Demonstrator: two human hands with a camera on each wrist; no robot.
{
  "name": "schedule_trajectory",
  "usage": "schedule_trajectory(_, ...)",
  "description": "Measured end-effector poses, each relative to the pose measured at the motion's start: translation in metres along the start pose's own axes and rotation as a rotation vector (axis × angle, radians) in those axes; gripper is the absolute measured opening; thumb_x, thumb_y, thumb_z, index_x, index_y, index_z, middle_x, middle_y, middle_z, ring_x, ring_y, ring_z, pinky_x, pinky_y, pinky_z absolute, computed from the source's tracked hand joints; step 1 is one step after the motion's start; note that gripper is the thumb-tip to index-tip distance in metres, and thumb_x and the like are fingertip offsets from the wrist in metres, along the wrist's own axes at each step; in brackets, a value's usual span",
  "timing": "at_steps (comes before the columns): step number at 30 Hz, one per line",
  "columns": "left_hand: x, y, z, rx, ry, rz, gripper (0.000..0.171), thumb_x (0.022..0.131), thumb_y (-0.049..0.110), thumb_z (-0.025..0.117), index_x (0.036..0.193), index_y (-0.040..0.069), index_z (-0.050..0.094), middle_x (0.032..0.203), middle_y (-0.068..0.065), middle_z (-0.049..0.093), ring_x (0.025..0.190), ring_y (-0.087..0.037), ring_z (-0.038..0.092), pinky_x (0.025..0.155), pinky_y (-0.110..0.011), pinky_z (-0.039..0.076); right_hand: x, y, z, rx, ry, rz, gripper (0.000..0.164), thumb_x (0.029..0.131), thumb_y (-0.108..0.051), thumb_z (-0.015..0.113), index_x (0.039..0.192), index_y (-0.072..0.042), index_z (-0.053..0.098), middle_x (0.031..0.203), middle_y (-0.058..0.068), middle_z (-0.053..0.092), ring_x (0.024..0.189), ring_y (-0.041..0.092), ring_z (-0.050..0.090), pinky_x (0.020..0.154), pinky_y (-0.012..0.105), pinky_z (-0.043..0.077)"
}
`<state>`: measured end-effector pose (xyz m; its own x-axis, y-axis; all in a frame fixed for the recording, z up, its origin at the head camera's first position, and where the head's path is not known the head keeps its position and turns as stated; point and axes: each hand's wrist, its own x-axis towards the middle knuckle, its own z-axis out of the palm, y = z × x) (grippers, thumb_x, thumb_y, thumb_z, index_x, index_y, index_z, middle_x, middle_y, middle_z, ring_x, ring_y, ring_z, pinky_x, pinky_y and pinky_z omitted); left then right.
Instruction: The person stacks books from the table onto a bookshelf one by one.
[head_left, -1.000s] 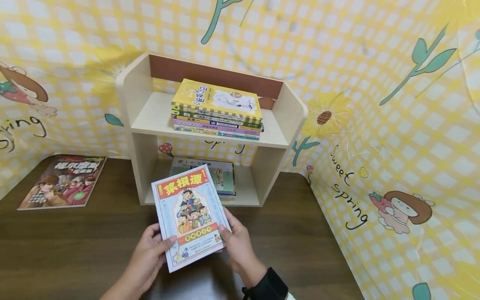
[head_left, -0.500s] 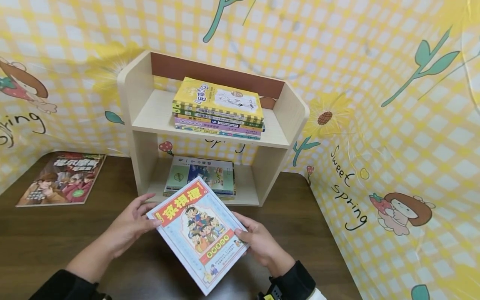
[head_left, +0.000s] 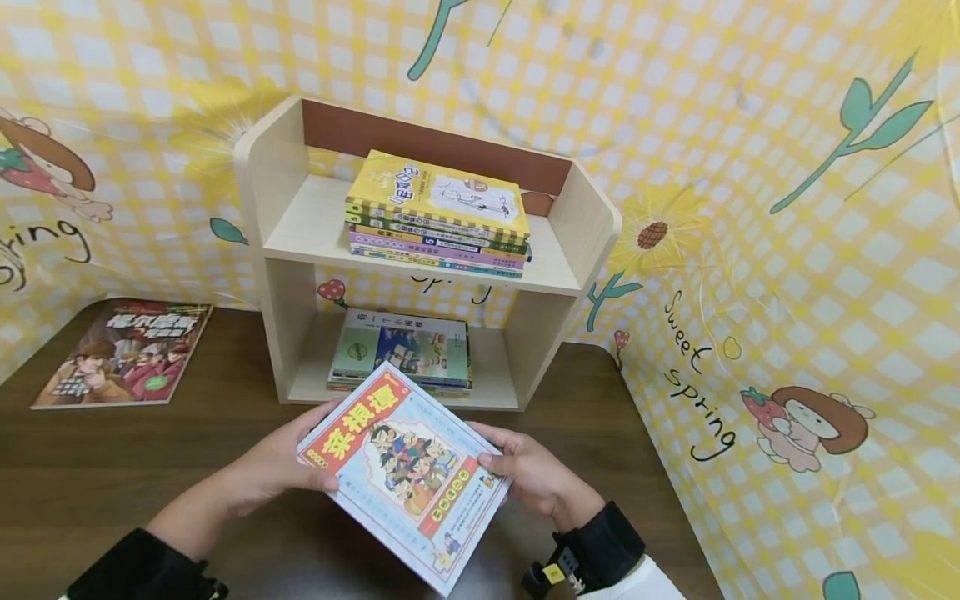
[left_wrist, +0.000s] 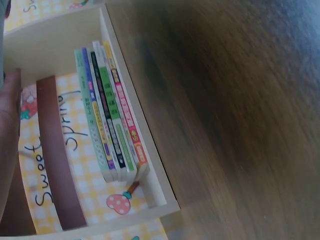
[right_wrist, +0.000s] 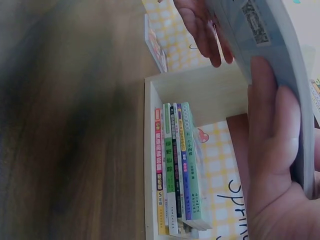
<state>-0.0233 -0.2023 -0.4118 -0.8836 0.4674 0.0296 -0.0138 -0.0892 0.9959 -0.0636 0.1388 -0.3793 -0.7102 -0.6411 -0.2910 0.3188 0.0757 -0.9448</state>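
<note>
A light blue book [head_left: 408, 475] with a red title band and cartoon figures is held tilted over the table, cover up. My right hand [head_left: 536, 475] grips its right edge, thumb on the cover and fingers beneath, as the right wrist view shows from below. At the book's left edge is my left hand [head_left: 273, 467], its thumb along the edge and its other fingers partly hidden behind the book. Behind the book stands a two-tier wooden shelf [head_left: 292, 333]. Its lower tier holds a flat stack of books [head_left: 405, 346], topped by a green-and-white one.
On the upper tier lies another stack of books [head_left: 438, 204], a yellow one on top. A comic-style magazine [head_left: 123, 354] rests on the dark wooden table [head_left: 600, 433] at the left. Yellow checked cloth [head_left: 750, 275] covers the walls behind and to the right.
The book has turned counterclockwise and moved right and lower, uncovering the lower stack. My left hand left its lower left side, opened, and came to the upper left edge. The right hand moved right.
</note>
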Motion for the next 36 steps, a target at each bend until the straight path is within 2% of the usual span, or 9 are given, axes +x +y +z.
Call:
schedule_trajectory(4,0.0,0.001,0.003,0.025,0.006,0.038,0.105,0.079,0.012,0.079,0.152,-0.004,0.004,0.117,-0.008,0.06,0.094,-0.022,0.066,0.08,-0.032,0.056,0.004,-0.005,-0.005,0.008,-0.04,0.0,0.051,0.1,-0.004,0.048,0.149,-0.005,0.035,0.106,0.003,0.07,0.081,0.014,0.069,0.067,0.025,0.057)
schedule_trajectory(7,-0.001,-0.001,0.002,0.026,-0.018,0.078,0.111,0.078,0.011,0.08,0.153,-0.001,0.0,0.126,-0.013,0.056,0.096,-0.024,0.066,0.082,-0.032,0.056,0.007,-0.008,-0.008,0.004,-0.057,0.0,0.051,0.099,-0.004,0.049,0.148,-0.004,0.036,0.106,0.003,0.07,0.082,0.015,0.07,0.068,0.026,0.057)
schedule_trajectory(11,-0.003,-0.003,0.003,0.038,-0.049,0.108,0.117,0.075,0.009,0.083,0.153,0.001,-0.005,0.144,-0.03,0.035,0.103,-0.024,0.065,0.086,-0.031,0.054,0.012,-0.009,-0.014,-0.02,-0.055,0.01,0.05,0.099,-0.003,0.048,0.148,-0.003,0.036,0.103,0.0,0.07,0.081,0.014,0.069,0.068,0.026,0.057)
schedule_trajectory(14,-0.004,-0.003,0.006,0.066,-0.046,0.118,0.119,0.073,0.006,0.083,0.153,0.002,-0.005,0.149,-0.037,0.017,0.105,-0.021,0.064,0.086,-0.029,0.054,0.014,-0.009,-0.018,-0.033,-0.067,0.014,0.05,0.099,-0.003,0.048,0.148,-0.002,0.036,0.102,0.0,0.07,0.081,0.014,0.069,0.068,0.026,0.057)
schedule_trajectory(18,-0.006,-0.002,0.011,0.111,-0.015,0.156,0.117,0.071,-0.001,0.082,0.152,-0.001,-0.003,0.147,-0.042,0.016,0.101,-0.018,0.064,0.082,-0.028,0.055,0.017,-0.008,-0.02,-0.032,-0.055,0.013,0.049,0.098,-0.004,0.05,0.146,0.0,0.038,0.101,0.001,0.071,0.079,0.014,0.069,0.066,0.025,0.057)
schedule_trajectory(23,-0.009,0.001,0.017,0.156,0.063,0.152,0.113,0.074,0.001,0.081,0.153,-0.001,0.0,0.141,-0.042,0.028,0.097,-0.015,0.065,0.079,-0.027,0.055,0.024,-0.007,-0.018,0.009,0.116,0.021,0.048,0.095,-0.004,0.055,0.142,0.0,0.046,0.099,0.006,0.071,0.076,0.015,0.069,0.063,0.025,0.057)
schedule_trajectory(29,-0.015,0.002,0.023,0.172,0.182,0.106,0.111,0.075,0.0,0.08,0.154,0.001,0.002,0.137,-0.039,0.036,0.093,-0.011,0.064,0.077,-0.024,0.054,0.03,-0.006,-0.006,0.037,0.321,-0.003,0.059,0.095,-0.011,0.058,0.148,-0.004,0.035,0.101,0.01,0.07,0.075,0.014,0.068,0.064,0.025,0.056)
schedule_trajectory(33,-0.016,0.003,0.029,0.171,0.273,0.096,0.11,0.075,-0.002,0.079,0.154,0.001,0.003,0.139,-0.038,0.034,0.092,-0.007,0.062,0.076,-0.021,0.053,0.032,-0.006,0.004,0.064,0.404,-0.039,0.064,0.098,-0.016,0.055,0.152,-0.004,0.023,0.103,0.01,0.069,0.077,0.014,0.067,0.066,0.026,0.055)
schedule_trajectory(36,-0.015,0.005,0.035,0.166,0.333,0.104,0.109,0.075,-0.003,0.078,0.154,0.003,0.003,0.14,-0.037,0.034,0.093,-0.005,0.062,0.076,-0.021,0.053,0.03,-0.008,0.014,0.062,0.43,-0.076,0.06,0.1,-0.02,0.05,0.151,-0.006,0.022,0.103,0.008,0.068,0.078,0.014,0.067,0.067,0.026,0.055)
